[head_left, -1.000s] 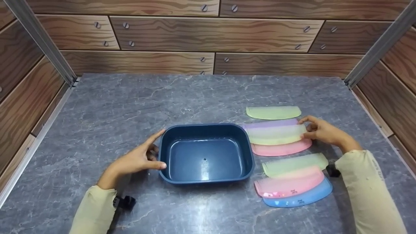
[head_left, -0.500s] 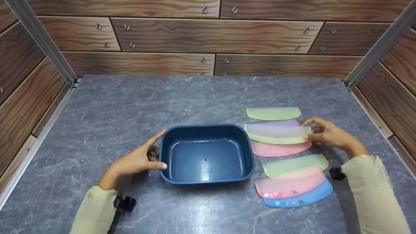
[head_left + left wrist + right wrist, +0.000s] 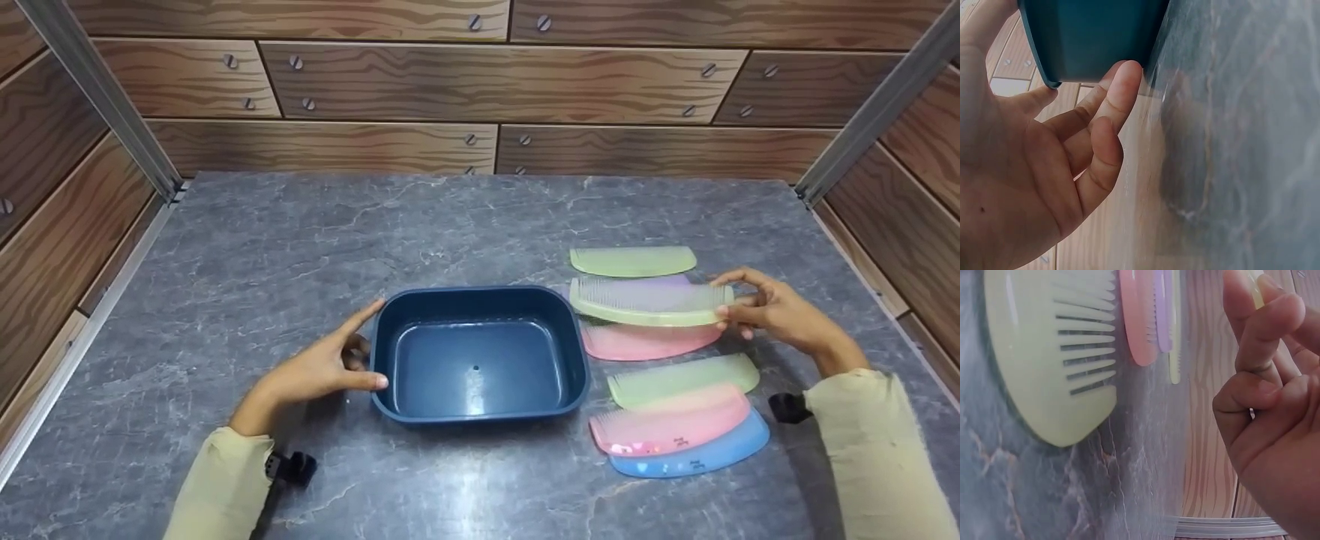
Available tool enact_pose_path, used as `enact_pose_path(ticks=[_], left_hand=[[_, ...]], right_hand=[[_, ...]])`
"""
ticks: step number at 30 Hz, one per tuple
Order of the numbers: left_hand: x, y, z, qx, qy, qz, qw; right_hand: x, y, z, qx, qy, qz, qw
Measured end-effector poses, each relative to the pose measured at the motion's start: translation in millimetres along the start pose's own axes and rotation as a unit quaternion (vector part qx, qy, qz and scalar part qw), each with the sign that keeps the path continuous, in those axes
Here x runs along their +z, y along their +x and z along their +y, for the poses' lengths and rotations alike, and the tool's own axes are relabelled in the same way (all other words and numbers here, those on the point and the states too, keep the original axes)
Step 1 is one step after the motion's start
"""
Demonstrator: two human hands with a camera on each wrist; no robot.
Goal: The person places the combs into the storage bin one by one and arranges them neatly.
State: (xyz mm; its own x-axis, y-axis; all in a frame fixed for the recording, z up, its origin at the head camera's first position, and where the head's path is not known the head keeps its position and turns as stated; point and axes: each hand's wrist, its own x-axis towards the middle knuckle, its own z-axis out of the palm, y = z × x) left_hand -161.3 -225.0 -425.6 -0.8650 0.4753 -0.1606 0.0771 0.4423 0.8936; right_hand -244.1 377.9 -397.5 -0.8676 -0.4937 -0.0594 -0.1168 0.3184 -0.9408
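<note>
A dark blue plastic basin (image 3: pixel 480 417) sits on the grey marbled table. My left hand (image 3: pixel 311 367) holds its left end, thumb over the rim and index finger at the far corner; in the left wrist view other fingertips lie by the outer wall (image 3: pixel 1095 45). My right hand (image 3: pixel 791 319) pinches a pale yellow-green comb (image 3: pixel 649 315) by its right end, raised above the table. Beneath it are a purple comb (image 3: pixel 675 280), partly covered, and a pink comb (image 3: pixel 652 345). In the right wrist view only a sliver of the held comb (image 3: pixel 1256 292) shows between the fingertips.
Behind these lies another light green comb (image 3: pixel 634 262). Nearer are a green comb (image 3: pixel 682 381), a pink printed comb (image 3: pixel 667 429) and a blue comb (image 3: pixel 697 463), overlapping right of the basin. Wood-patterned walls (image 3: pixel 390 82) enclose the table's back and sides.
The pale yellow-green comb has been lifted off the combs below, and my right hand has moved slightly right with it. My left hand stays at the basin.
</note>
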Motion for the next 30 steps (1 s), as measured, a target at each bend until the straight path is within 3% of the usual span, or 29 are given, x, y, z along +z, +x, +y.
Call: enact_pose_path(ticks=[6,13,19,25,30], left_hand=[[0.5,0.1,-0.8,-0.003,0.005,0.000,1.0000],[0.5,0.3,-1.3,-0.002,-0.001,0.004,1.0000],[1.5,0.5,-0.7,-0.004,-0.010,0.005,0.9999],[1.6,0.7,-1.0,-0.007,-0.010,0.007,0.9999],[1.1,0.1,-2.0,-0.008,-0.014,0.005,0.9999]], right_hand=[[0.1,-9.5,-5.2,-0.037,0.029,0.011,0.999],[3.1,-13.7,-15.8,-0.081,0.099,0.007,0.992],[14.4,-9.5,-28.3,-0.086,0.101,0.012,0.991],[33.6,0.8,-43.4,-0.104,0.107,-0.025,0.988],[53.7,9.8,-56.1,-0.087,0.084,-0.043,0.992]])
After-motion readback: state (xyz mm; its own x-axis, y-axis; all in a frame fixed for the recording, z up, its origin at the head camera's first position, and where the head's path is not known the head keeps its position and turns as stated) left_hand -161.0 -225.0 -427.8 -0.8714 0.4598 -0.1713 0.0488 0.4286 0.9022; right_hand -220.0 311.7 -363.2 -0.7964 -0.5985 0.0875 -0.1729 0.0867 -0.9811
